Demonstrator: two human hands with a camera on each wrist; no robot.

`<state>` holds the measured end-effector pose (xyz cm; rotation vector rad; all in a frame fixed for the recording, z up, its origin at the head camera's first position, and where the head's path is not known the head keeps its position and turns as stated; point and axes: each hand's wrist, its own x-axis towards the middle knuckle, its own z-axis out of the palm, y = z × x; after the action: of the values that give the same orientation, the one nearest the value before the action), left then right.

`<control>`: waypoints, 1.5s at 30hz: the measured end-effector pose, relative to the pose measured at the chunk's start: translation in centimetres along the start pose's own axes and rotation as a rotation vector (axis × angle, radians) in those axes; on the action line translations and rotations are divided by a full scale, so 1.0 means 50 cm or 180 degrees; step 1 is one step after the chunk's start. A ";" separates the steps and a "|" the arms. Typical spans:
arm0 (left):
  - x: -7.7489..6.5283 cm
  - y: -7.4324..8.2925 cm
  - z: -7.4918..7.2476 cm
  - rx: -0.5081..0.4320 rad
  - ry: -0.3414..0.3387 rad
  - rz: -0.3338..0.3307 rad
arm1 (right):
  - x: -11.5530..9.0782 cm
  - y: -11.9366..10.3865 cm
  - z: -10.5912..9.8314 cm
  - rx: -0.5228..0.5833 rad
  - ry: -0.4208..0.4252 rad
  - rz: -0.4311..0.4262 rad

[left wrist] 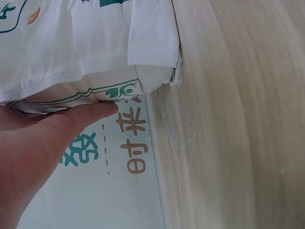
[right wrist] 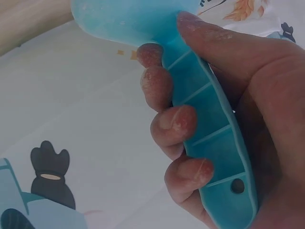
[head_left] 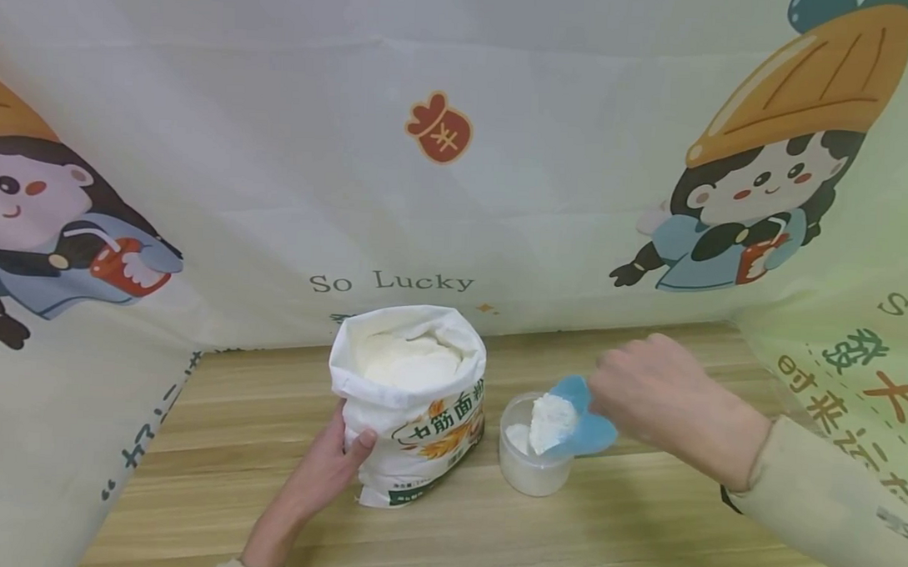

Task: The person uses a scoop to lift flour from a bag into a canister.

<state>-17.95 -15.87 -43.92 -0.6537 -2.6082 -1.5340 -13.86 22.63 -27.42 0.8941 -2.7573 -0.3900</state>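
A white flour bag [head_left: 419, 424] stands on the table with its top rolled open and flour [head_left: 399, 363] showing inside. My left hand [head_left: 327, 467] grips the bag's lower left side, thumb toward the front; in the left wrist view the other fingers are mostly hidden. To the right of the bag is a clear plastic jar [head_left: 535, 476] with flour in it. My right hand [head_left: 653, 399] holds a blue scoop [head_left: 597, 434] tilted over the jar's mouth, a heap of flour [head_left: 554, 422] on it. In the right wrist view the fingers curl round the ribbed scoop handle [right wrist: 212, 129].
The wooden table [head_left: 215, 459] backs onto a pale printed cloth [head_left: 278, 169] with cartoon figures and lettering. That cloth also rises along the left and right sides of the table. The bag and jar stand close together near the middle.
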 end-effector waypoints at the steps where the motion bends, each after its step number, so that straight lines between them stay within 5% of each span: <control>1: 0.000 0.000 0.000 0.0001 -0.0003 -0.0001 | 0.002 -0.002 -0.001 -0.0008 -0.0017 0.0002; 28: 0.001 0.001 0.001 -0.0046 -0.0042 -0.0050 | 0.013 -0.026 -0.014 -0.0364 0.0030 0.0029; 45: 0.002 0.002 0.001 -0.0039 -0.0051 -0.0073 | -0.054 0.051 0.030 0.0547 0.0087 0.0407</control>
<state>-17.97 -15.75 -43.84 -0.6418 -2.6292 -1.5589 -13.50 26.51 -28.36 0.7479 -2.8362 -0.1191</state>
